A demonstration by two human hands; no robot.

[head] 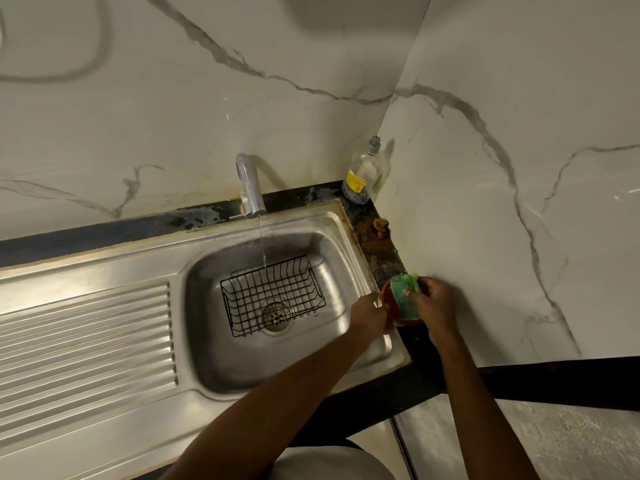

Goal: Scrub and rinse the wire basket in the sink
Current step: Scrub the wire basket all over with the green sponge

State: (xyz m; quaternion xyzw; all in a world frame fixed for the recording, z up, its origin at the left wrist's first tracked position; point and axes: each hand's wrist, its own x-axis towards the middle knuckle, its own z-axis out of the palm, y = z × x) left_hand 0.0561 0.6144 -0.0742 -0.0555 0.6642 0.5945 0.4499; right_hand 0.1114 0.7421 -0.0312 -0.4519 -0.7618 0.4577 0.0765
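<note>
Left to right. Ribbed drainboard [86, 337] on the far left, steel, wet sheen. Then the sink [207, 348], steel bowl, scuffed, rust-stained along the right rim. Basket [273, 295] sits upright on the sink floor, over the drain [276, 315], nothing in it. Tap [250, 187] behind is running; thin stream lands at the basket's back edge.

Basket handling, my read: black coated wire, light, stiff enough to lift one-handed, open grid so it drains at once. Wet coating will be slick. Best hold is probably the top rim wire or the loop handle at either short end; thin wires could bend if squeezed mid-wall. Scrubbing needs one hand pinning the rim or it will skate on the steel.

My left hand [369, 315] is at the sink's right edge, fingers curled onto the rim of a red dish [388, 299], steadying it. Blurred, so grip detail is unclear. My right hand [434, 301] is just beside it, fingers pinching a green sponge [403, 294] pressed into that dish. Probably loading soap; basket not yet touched.

Table [377, 258]: narrow black strip right of the sink, grimy, brown residue near the wall. Clear soap bottle [362, 174] stands in the back corner, nearly empty. Walls [519, 98] are white marble-look tile meeting in a corner, dim light. Tight space on the right; room to work is over the bowl.
</note>
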